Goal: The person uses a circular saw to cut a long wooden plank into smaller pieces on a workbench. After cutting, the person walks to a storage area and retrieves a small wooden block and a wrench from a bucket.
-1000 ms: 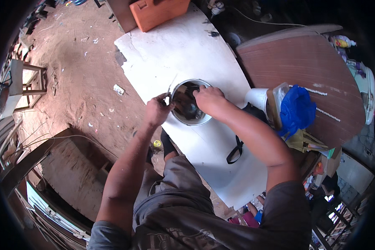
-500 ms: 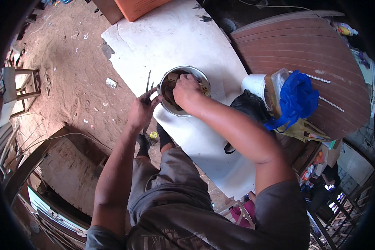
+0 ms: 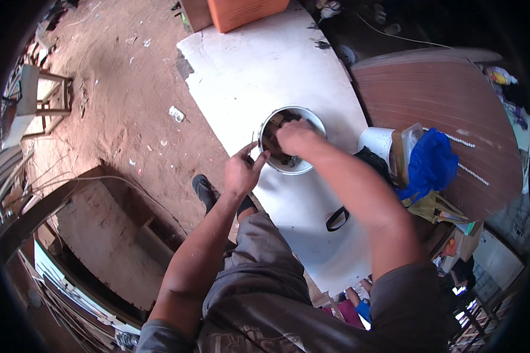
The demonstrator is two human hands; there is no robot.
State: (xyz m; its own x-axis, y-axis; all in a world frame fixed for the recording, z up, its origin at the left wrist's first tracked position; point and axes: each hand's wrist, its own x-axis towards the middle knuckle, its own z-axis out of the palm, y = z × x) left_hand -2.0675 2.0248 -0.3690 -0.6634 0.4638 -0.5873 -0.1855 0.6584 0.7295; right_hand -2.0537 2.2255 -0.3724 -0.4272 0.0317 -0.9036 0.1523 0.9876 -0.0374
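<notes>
A round metal pot (image 3: 320,127) with a pale rim stands on the white tabletop, brown and tan pieces lying inside it. My right hand (image 3: 297,138) reaches down into the pot over its far right side; its fingers are hidden and blurred. Just left of the pot is my left hand (image 3: 241,173), thumb and forefinger near the rim. A thin dark pointed tool like scissors (image 3: 254,141) shows only faintly at those fingers, mostly hidden by the hand.
An orange box (image 3: 247,13) sits at the table's far end. To the right are a white bucket (image 3: 376,140), a blue plastic bag (image 3: 433,159) and a brown slatted surface (image 3: 430,94). A black strap (image 3: 337,219) lies on the tabletop (image 3: 265,70). Wooden furniture (image 3: 109,235) stands at lower left.
The whole view has shifted, so the pot and table appear farther right and lower. The dark blades, plain beside my left hand before, are now barely visible. My right hand stays in the pot.
</notes>
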